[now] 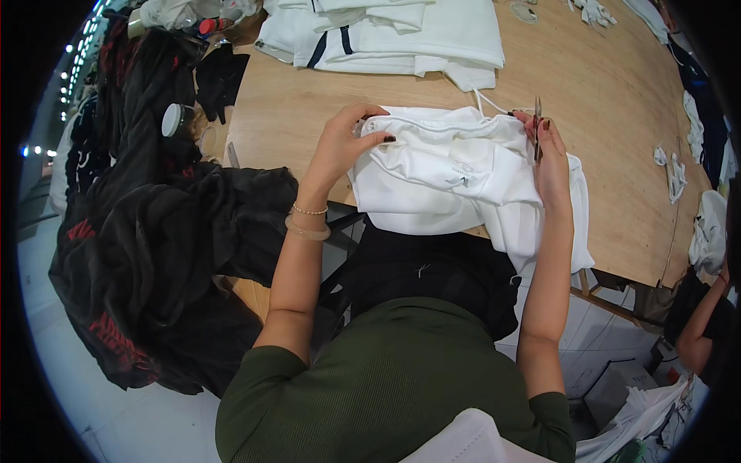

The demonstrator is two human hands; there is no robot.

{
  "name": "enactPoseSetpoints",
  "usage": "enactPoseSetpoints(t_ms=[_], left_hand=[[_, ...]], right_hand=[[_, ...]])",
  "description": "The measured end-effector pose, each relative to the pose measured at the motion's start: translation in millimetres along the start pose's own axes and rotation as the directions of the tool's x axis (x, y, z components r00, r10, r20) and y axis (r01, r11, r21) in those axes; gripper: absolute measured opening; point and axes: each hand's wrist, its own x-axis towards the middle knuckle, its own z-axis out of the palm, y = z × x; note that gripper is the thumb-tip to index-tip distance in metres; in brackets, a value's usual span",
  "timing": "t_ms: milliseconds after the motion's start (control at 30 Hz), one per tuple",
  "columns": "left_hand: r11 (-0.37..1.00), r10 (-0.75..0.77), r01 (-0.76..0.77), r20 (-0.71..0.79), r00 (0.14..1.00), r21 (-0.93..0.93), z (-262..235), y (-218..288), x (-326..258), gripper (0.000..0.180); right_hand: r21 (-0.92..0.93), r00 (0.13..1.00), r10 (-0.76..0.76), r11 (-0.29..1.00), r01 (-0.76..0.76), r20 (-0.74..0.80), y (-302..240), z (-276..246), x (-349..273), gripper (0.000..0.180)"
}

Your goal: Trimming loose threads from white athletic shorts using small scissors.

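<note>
A white garment [432, 204] with an elastic-looking band and a small printed mark lies across the table's near edge, partly hanging over my lap. My left hand [340, 147] pinches the left end of its band between thumb and fingers. At the band's other end is my right hand [552, 166], with a small pair of scissors [538, 123] held in it, the blades pointing away from me. The right fingertips also touch the garment's edge. A white drawstring [486, 100] loops up from the band beside these fingers.
Folded white garments [417, 46] are stacked at the table's far side. Dark clothes with red print [170, 231] heap up on the left, near a jar with a white lid [174, 121]. White scraps [675, 177] lie at right, where another person's arm [698, 332] shows.
</note>
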Motion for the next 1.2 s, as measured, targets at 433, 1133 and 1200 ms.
enactPoseSetpoints(t_ms=[433,1133,1200], left_hand=[[0.969,-0.19,0.141,-0.251,0.949,-0.202,1,-19,-33,0.016],[0.883,0.417,-0.351,-0.174,0.892,0.312,66,67,-32,0.026],[0.805,0.511,-0.476,-0.006,0.86,0.353,87,70,-27,0.023]], right_hand=[[-0.023,1.0,-0.01,1.0,0.011,0.029,5,0,3,0.026],[-0.04,0.979,-0.185,0.982,0.183,-0.09,-48,0,-42,0.026],[-0.048,0.982,-0.141,0.99,0.136,-0.122,-53,1,-50,0.026]])
